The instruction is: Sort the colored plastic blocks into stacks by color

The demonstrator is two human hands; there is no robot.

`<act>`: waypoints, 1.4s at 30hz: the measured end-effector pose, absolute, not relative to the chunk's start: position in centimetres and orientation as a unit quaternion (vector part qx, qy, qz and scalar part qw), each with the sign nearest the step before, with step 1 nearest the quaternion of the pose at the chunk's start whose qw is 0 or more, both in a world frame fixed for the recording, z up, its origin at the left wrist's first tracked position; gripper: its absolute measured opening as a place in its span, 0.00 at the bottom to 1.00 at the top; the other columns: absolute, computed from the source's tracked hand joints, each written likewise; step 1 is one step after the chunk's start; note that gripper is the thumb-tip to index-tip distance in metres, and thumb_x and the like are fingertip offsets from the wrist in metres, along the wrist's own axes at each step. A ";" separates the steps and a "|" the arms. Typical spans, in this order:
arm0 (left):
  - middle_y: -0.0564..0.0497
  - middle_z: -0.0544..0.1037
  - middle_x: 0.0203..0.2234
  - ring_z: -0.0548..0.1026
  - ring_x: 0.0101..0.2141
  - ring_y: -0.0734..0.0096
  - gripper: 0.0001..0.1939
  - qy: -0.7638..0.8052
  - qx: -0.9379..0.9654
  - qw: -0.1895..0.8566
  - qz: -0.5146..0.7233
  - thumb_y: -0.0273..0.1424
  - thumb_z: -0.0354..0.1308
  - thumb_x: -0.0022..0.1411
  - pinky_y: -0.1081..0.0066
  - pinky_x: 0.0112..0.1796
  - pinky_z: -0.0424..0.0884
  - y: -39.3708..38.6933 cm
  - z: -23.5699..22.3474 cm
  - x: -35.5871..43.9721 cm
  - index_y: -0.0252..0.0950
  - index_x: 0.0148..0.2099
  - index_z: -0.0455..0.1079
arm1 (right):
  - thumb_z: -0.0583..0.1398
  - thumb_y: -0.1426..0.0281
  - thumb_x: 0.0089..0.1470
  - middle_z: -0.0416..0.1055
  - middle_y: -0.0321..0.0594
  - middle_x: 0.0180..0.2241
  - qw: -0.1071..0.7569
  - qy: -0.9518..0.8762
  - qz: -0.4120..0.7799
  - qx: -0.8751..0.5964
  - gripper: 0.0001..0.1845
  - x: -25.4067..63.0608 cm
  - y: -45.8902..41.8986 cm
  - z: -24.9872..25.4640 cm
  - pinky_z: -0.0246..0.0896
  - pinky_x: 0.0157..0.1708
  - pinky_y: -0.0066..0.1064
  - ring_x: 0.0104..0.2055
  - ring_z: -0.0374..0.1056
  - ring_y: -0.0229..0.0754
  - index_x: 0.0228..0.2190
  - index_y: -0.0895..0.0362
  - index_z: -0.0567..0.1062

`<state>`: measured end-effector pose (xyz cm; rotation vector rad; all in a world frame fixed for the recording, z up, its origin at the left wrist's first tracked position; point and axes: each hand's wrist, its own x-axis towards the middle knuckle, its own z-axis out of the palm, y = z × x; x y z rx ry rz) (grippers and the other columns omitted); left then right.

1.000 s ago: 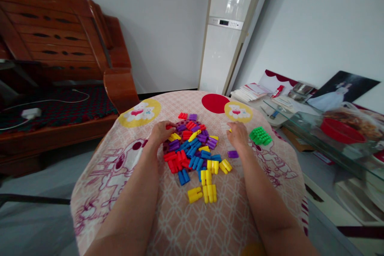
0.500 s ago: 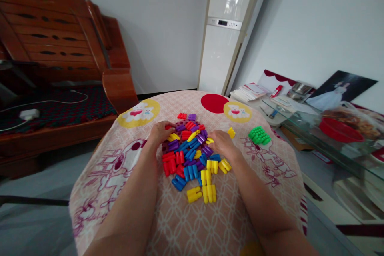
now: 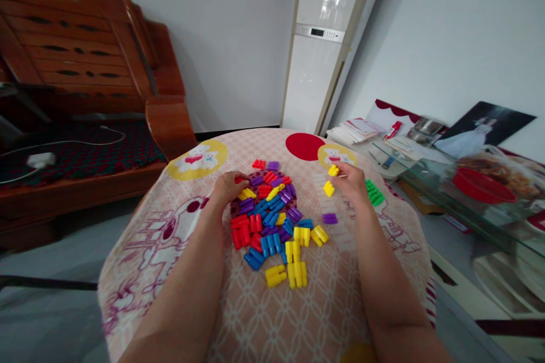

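My right hand (image 3: 349, 180) pinches a small yellow building block (image 3: 334, 170) above the right part of the table. Just below it, a second yellow block (image 3: 328, 188) lies on the cloth. My left hand (image 3: 229, 186) is curled at the left edge of the block pile, beside a yellow block (image 3: 247, 194); its fingertips are partly hidden, so what they grip does not show. The pile mixes red blocks (image 3: 240, 232), blue blocks (image 3: 271, 245), purple and yellow ones. Under its far part shows a maroon, perforated-looking surface (image 3: 293, 201).
Green blocks (image 3: 374, 193) stand grouped at the right, partly behind my right wrist. A purple block (image 3: 329, 218) lies apart from the pile. A patterned cloth (image 3: 264, 323) covers the round table. A glass shelf with a red bowl (image 3: 483, 184) stands at the right, a wooden bench (image 3: 168, 119) at the left.
My right hand has moved right and away from the pile with a yellow block, uncovering a purple block on the cloth. My left hand has stayed at the pile's edge.
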<state>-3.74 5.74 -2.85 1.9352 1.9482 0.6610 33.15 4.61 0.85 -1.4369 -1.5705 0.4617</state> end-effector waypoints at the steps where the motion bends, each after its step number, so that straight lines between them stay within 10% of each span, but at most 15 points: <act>1: 0.48 0.84 0.41 0.79 0.40 0.62 0.18 0.681 0.678 0.156 0.231 0.35 0.57 0.58 0.71 0.41 0.71 5.7 -2.8 -3.7 0.39 0.48 0.82 | 0.63 0.70 0.41 0.81 0.46 0.42 0.493 -0.614 0.204 -0.581 0.27 33.8 4.9 0.3 0.71 0.43 0.36 0.40 0.76 0.46 0.47 0.62 0.79; 12: 0.49 0.84 0.41 0.79 0.39 0.63 0.18 0.688 0.669 0.165 0.229 0.34 0.57 0.58 0.72 0.41 0.71 5.7 -2.7 -3.7 0.41 0.48 0.82 | 0.56 0.72 0.48 0.81 0.49 0.39 0.506 -0.558 0.059 -0.655 0.19 34.8 5.1 -2.2 0.69 0.45 0.37 0.40 0.75 0.47 0.39 0.61 0.81; 28: 0.49 0.84 0.39 0.79 0.37 0.65 0.18 0.684 0.667 0.171 0.240 0.34 0.57 0.57 0.73 0.38 0.71 5.8 -2.9 -3.8 0.40 0.47 0.82 | 0.55 0.63 0.59 0.80 0.47 0.32 0.191 -0.682 -0.030 -0.705 0.19 34.4 4.6 -1.9 0.53 0.33 0.31 0.33 0.69 0.43 0.28 0.58 0.82; 42: 0.49 0.84 0.37 0.79 0.36 0.64 0.20 0.680 0.666 0.184 0.247 0.34 0.57 0.55 0.73 0.37 0.70 5.5 -2.4 -4.0 0.37 0.48 0.82 | 0.54 0.65 0.60 0.80 0.49 0.34 0.239 -0.643 -0.024 -0.727 0.17 32.7 4.3 -2.1 0.54 0.34 0.31 0.35 0.69 0.44 0.32 0.60 0.81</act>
